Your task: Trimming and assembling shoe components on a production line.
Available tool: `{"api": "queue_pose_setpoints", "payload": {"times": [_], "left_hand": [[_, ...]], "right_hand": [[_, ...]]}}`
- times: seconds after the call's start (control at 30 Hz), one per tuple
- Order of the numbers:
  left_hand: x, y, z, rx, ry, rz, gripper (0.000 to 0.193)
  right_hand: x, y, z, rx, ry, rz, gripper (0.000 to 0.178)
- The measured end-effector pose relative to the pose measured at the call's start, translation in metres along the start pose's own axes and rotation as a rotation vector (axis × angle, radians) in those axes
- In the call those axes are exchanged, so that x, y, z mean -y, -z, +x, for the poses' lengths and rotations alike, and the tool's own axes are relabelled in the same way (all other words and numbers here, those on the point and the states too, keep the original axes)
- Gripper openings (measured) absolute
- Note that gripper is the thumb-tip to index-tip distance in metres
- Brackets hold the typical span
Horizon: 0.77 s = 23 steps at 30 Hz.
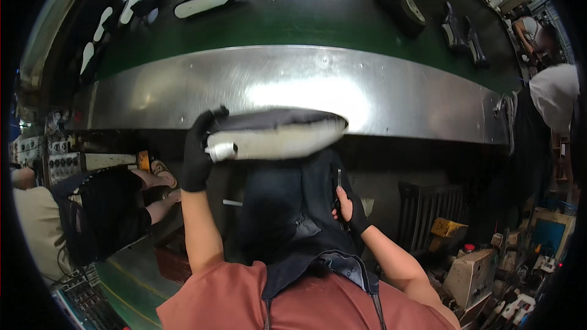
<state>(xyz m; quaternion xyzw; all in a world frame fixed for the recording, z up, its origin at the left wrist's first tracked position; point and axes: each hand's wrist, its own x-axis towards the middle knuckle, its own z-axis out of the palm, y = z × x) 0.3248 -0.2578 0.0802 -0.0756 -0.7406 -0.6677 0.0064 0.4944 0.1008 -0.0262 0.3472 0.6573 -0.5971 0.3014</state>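
Note:
My left hand (199, 150), in a black glove with a white wrap on the thumb, grips one end of a black shoe upper with a pale underside (281, 140). The shoe lies sideways in front of the metal edge, and its outline is slightly smeared. Low over my lap, my right hand (348, 208), in a black half-glove with bare fingertips, is closed around a slim dark tool with a shiny metal part (340, 178). Its kind is hard to make out.
Beyond a steel ledge (183, 88) runs a green belt (293, 30) bearing several black shoes (211, 0), some with pale undersides showing. People sit or stand at both sides. At the right are a dark slatted crate (431, 214) and a machine with a red button (469, 248).

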Motion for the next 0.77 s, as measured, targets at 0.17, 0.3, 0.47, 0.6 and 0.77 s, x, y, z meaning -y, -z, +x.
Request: {"api": "queue_pose_setpoints", "payload": {"times": [0.17, 0.3, 0.47, 0.6, 0.77], "left_hand": [[-0.042, -0.068, -0.115, 0.125, -0.143, 0.084, 0.059], [-0.023, -0.109, -0.129, 0.244, -0.077, -0.012, 0.043], [-0.014, -0.162, -0.103, 0.321, 0.017, -0.081, 0.062], [-0.015, -0.178, -0.101, 0.398, 0.048, -0.325, 0.084], [-0.01, -0.181, -0.108, 0.433, 0.045, -0.282, 0.094]], "right_hand": [[-0.017, 0.006, -0.069, -0.006, 0.039, 0.125, 0.077], [-0.005, 0.02, -0.13, 0.123, 0.212, 0.082, 0.071], [0.003, 0.021, -0.185, 0.315, 0.359, 0.132, 0.05], [-0.001, 0.013, -0.188, 0.322, 0.534, -0.075, 0.043], [0.012, 0.018, -0.156, 0.566, 0.417, 0.045, 0.044]]}}
